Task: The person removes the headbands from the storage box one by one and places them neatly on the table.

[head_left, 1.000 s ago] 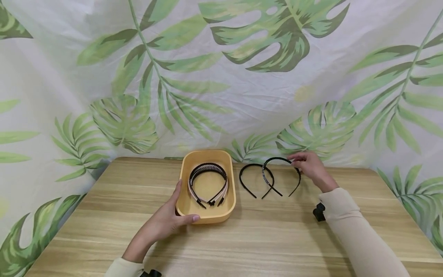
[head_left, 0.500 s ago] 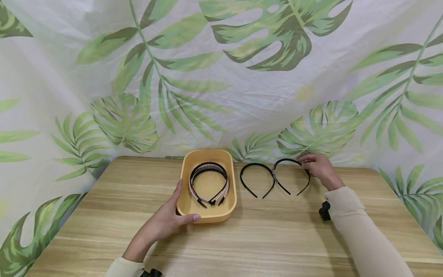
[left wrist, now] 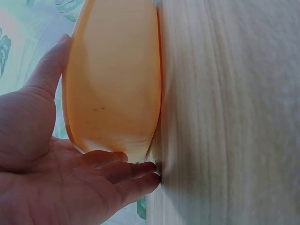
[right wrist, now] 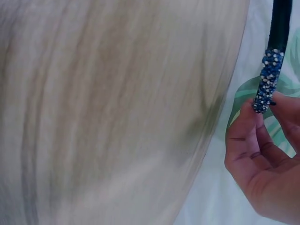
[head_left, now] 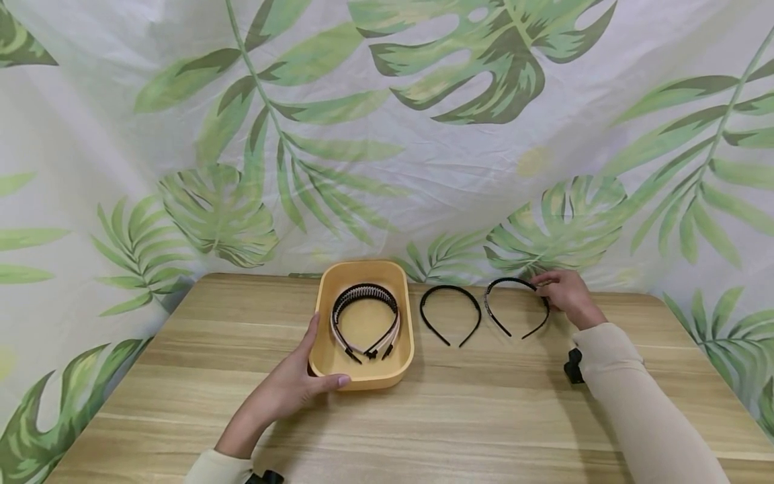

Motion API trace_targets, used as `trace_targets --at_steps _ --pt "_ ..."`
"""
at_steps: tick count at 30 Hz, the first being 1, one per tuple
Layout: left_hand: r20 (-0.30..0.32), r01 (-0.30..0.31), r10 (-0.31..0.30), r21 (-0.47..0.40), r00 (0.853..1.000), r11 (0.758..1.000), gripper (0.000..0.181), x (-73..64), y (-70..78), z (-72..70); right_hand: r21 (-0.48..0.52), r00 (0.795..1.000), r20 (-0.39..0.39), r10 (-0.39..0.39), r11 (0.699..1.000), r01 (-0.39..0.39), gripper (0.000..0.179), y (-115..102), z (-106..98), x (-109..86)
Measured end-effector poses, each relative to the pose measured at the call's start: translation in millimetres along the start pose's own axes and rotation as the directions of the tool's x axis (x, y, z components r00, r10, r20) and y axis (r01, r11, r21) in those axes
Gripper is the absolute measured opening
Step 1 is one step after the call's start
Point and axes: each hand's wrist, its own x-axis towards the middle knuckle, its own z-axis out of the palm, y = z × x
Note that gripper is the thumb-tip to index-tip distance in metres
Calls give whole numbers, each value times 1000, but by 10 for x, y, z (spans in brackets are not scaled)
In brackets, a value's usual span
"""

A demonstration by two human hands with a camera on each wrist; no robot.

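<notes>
Beaded headband (right wrist: 272, 63): black, studded blue and white; near the table's (head_left: 471, 417) back edge, right of another black headband (head_left: 450, 288).
Right hand (head_left: 567, 296): pinches its studded part.
Left hand (head_left: 293, 383): grips the yellow box (head_left: 375, 384).

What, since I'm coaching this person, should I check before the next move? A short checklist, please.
1. Left hand steadying the yellow box: ok, thumb at the near rim, fingers along the left side.
2. Right hand gripping the beaded headband: ok, pinched between thumb and fingertips.
3. Beaded headband apart from the plain black headband: ok, a narrow gap shows in the head view.
4. Boxed headbands within the rim: ok.
5. Exact number in the box: cannot tell, they overlap.
6. Beaded headband fully off the table: cannot tell.
</notes>
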Motion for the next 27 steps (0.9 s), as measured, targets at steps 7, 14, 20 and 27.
trace_targets --at_steps 7,14,20,27 --pt "1 10 -10 0 1000 1000 133 -2 -4 1 17 1000 10 29 999 -29 41 25 2 10" --pt "0 7 -7 9 1000 1000 132 -5 2 0 11 998 22 56 998 -56 41 37 13 17" --pt "-1 0 0 6 1000 1000 132 -3 3 -4 -9 998 25 50 999 -50 40 55 28 35" --pt "-4 1 -1 15 1000 1000 132 -5 10 -8 -31 999 33 34 999 -33 38 76 38 64"
